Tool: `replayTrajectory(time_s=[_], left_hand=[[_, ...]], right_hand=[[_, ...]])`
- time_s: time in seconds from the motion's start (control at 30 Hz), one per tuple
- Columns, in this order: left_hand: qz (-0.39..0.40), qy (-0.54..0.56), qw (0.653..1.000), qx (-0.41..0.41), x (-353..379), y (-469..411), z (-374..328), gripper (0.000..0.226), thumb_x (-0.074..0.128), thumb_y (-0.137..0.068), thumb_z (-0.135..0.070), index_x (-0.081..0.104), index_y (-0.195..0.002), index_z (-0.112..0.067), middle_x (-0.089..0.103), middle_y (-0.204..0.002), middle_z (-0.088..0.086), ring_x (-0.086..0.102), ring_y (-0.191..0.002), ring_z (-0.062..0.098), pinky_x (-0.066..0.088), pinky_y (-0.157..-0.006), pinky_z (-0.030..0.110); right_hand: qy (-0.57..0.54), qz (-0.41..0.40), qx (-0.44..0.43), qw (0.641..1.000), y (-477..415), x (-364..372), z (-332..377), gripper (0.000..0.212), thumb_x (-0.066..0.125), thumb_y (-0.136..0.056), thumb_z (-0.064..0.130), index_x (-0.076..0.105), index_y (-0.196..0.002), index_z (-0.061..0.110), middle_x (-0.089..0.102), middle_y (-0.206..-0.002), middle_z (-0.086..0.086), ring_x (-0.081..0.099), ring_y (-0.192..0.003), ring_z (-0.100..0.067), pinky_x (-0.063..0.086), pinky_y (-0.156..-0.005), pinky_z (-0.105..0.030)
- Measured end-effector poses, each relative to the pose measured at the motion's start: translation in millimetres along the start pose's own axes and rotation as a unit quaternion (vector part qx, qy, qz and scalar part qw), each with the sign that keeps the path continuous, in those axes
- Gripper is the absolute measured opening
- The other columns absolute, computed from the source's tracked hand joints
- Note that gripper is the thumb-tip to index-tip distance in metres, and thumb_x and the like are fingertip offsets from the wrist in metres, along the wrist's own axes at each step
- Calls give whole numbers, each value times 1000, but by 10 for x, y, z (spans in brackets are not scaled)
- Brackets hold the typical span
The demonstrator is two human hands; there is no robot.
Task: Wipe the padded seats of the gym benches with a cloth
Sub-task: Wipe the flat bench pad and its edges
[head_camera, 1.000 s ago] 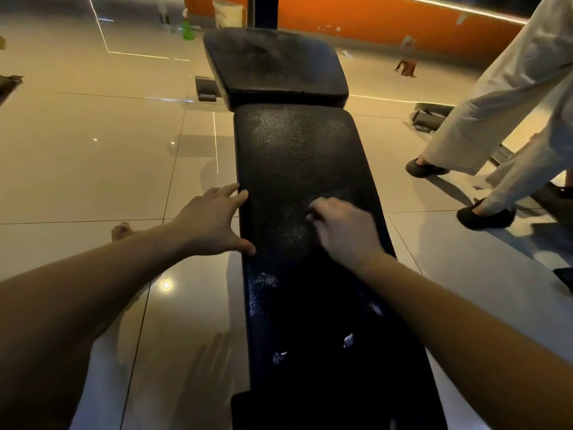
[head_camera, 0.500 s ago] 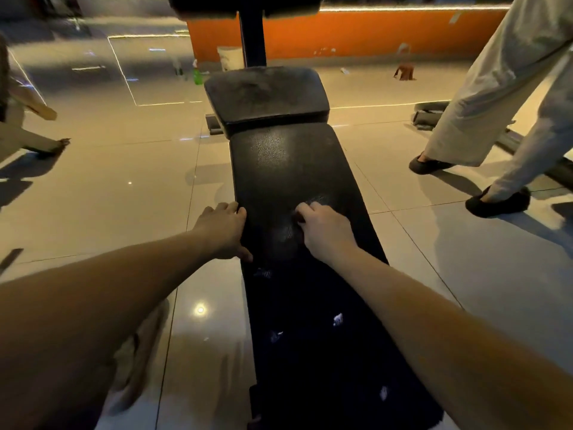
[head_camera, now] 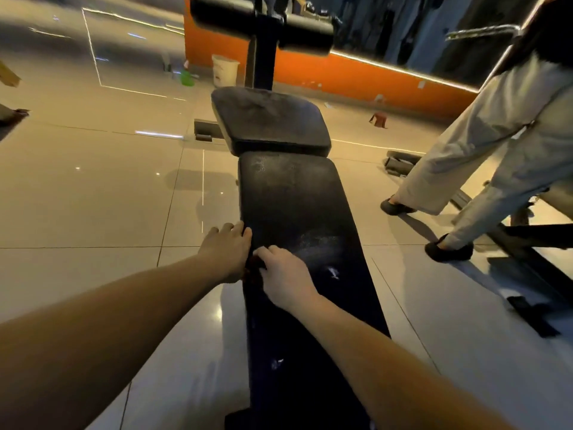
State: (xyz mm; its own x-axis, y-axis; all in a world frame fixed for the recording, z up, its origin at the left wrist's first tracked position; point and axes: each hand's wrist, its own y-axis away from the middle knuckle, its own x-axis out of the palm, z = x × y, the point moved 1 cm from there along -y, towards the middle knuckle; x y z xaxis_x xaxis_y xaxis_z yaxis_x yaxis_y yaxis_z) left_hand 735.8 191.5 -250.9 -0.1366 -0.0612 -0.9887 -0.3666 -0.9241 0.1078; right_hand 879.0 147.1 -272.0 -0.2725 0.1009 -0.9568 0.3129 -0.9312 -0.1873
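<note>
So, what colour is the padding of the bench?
The bench padding is black, with pale scuff marks; the head view shows it.

Gym floor, padded bench [head_camera: 297,218], foam leg rollers [head_camera: 263,24], glossy tiles [head_camera: 93,187]

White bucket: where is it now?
Head view, upper middle: the white bucket stands by the orange wall, between the green bottle and the bench post.

under you glossy beige floor tiles [head_camera: 93,197], ahead of you an orange wall [head_camera: 356,77], light strip [head_camera: 403,69] above it, white bucket [head_camera: 224,71]
</note>
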Motion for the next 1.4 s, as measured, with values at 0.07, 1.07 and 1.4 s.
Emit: replayTrajectory(time_s=[0.07, 1.07, 1.4], left_hand=[[1, -2, 1000, 8, -84, -26, -18, 80, 72, -85, -58, 44, -144, -13, 47, -141, 10, 46, -128, 28, 44, -106, 42], [44, 10, 999, 3, -91, -34, -19, 117, 71, -75, -74, 18, -161, -16, 17, -167, 11, 29, -147, 30, 42, -112, 43], [51, 36, 998, 15, -22, -47, 90, 111, 67, -82, -69, 11, -163, -20, 8, -170, 9, 16, -153, 31, 27, -120, 44]], right_hand=[[41, 1, -14, 999, -64, -163, -185, 29, 54, -101, 26, 57, -129, 22, 60, -112, -2, 59, -106, -27, 52, -81, -44], [-12, 70, -247, 966, 430, 90, -305, 37, 62, -93, 17, 57, -129, 15, 55, -111, -6, 54, -100, -27, 52, -76, -43], [45, -81, -84, 992, -435, -225, -815, 29, 56, -99, 19, 58, -127, 16, 58, -110, -7, 59, -103, -30, 53, -79, -45]])
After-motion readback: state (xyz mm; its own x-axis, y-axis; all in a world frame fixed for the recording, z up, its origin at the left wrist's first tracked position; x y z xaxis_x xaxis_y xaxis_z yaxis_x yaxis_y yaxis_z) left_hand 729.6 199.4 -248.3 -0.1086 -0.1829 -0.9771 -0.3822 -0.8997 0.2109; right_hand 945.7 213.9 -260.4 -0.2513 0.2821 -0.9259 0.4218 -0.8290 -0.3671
